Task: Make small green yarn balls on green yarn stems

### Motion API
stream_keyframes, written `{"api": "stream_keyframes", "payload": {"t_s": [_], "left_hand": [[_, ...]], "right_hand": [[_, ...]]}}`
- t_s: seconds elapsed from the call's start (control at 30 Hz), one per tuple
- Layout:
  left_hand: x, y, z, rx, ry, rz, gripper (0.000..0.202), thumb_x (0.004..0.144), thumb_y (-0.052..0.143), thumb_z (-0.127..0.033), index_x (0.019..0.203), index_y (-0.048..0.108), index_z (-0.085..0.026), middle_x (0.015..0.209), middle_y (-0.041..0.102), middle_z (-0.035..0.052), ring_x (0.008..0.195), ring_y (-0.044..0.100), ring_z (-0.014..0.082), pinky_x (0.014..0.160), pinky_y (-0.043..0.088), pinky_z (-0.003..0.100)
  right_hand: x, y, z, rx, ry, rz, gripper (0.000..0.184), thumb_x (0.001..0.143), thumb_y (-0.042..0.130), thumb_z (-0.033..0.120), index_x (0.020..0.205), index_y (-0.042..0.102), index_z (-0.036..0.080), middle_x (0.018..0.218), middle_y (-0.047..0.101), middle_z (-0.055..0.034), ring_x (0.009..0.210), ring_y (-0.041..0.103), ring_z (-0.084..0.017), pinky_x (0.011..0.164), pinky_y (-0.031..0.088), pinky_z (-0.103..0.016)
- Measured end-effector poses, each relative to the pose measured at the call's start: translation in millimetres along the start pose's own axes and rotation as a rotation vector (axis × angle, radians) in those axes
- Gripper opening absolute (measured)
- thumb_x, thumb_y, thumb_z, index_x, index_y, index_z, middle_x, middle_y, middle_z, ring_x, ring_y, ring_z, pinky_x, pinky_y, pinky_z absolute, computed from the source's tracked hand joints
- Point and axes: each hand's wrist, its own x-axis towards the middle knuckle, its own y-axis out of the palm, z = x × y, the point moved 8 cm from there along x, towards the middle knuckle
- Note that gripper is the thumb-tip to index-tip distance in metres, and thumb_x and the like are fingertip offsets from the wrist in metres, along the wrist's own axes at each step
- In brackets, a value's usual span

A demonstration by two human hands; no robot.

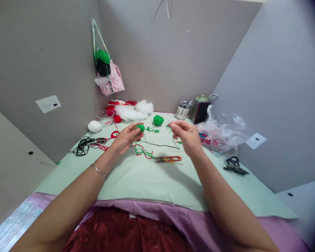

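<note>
My left hand (127,138) is closed round a small green yarn piece (141,127), fingers and thumb pinching its sides. A dark thread (160,144) trails from near that piece and loops up towards my right hand (186,135). The right fingers are pinched together on the thread; whether a needle is there too is too small to see. Between the hands, farther back, lies a green yarn ball (158,120). Orange-handled thread snips (168,159) rest on the table below, beside green and red yarn scraps (144,152).
White stuffing (132,111) and a clear plastic tub (105,118) stand at the back left, near a white yarn ball (95,126) and tangled black yarn (85,145). To the right are a pen tin (183,110), a plastic bag (223,133) and a black hair claw (235,165).
</note>
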Motion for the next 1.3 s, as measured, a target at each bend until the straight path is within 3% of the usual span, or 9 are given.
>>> {"api": "stream_keyframes", "payload": {"t_s": [0.07,0.13,0.3,0.93,1.3], "left_hand": [[-4.1,10.0,3.3,0.02,-0.03,0.063,0.037,0.074,0.076,-0.028,0.11,0.068,-0.022,0.104,0.068,0.0025,0.086,0.065,0.012,0.094,0.048,0.029],[-6.7,16.3,5.3,0.038,-0.043,0.112,0.037,0.075,0.075,-0.029,0.111,0.068,-0.021,0.108,0.068,0.004,0.09,0.066,0.0143,0.097,0.047,0.032],[-8.7,20.7,4.6,0.062,-0.01,0.126,0.036,0.076,0.074,-0.03,0.11,0.067,-0.02,0.106,0.069,0.0049,0.093,0.066,0.0167,0.099,0.046,0.034],[-7.5,16.2,4.7,0.088,0.009,0.073,0.033,0.073,0.076,-0.028,0.104,0.067,-0.019,0.097,0.068,0.0034,0.086,0.066,0.0158,0.095,0.048,0.036],[-7.7,19.1,13.2,0.054,-0.046,0.099,0.029,0.073,0.075,-0.029,0.099,0.065,-0.019,0.097,0.068,0.0028,0.087,0.067,0.0154,0.095,0.048,0.036]], "right_hand": [[-13.9,30.7,-8.2,-0.092,0.033,0.113,0.019,0.073,0.072,0.036,0.078,0.071,0.018,0.06,0.056,0.0022,0.049,0.045,-0.008,0.045,0.037,-0.022],[-24.4,48.7,-14.6,-0.147,0.044,0.177,0.019,0.076,0.07,0.036,0.079,0.071,0.017,0.057,0.054,0.0024,0.05,0.046,-0.009,0.046,0.037,-0.023],[-34.8,64.9,-26.4,-0.212,0.048,0.243,0.018,0.079,0.065,0.034,0.081,0.069,0.017,0.054,0.053,0.0028,0.051,0.047,-0.01,0.049,0.035,-0.023],[-36.6,64.8,-30.6,-0.245,0.076,0.221,0.016,0.08,0.061,0.033,0.079,0.066,0.017,0.056,0.052,0.0023,0.052,0.046,-0.011,0.05,0.035,-0.024],[-38.4,65.7,-33.9,-0.263,-0.006,0.197,0.019,0.085,0.057,0.037,0.084,0.064,0.019,0.061,0.053,0.0014,0.056,0.048,-0.012,0.055,0.039,-0.025]]}}
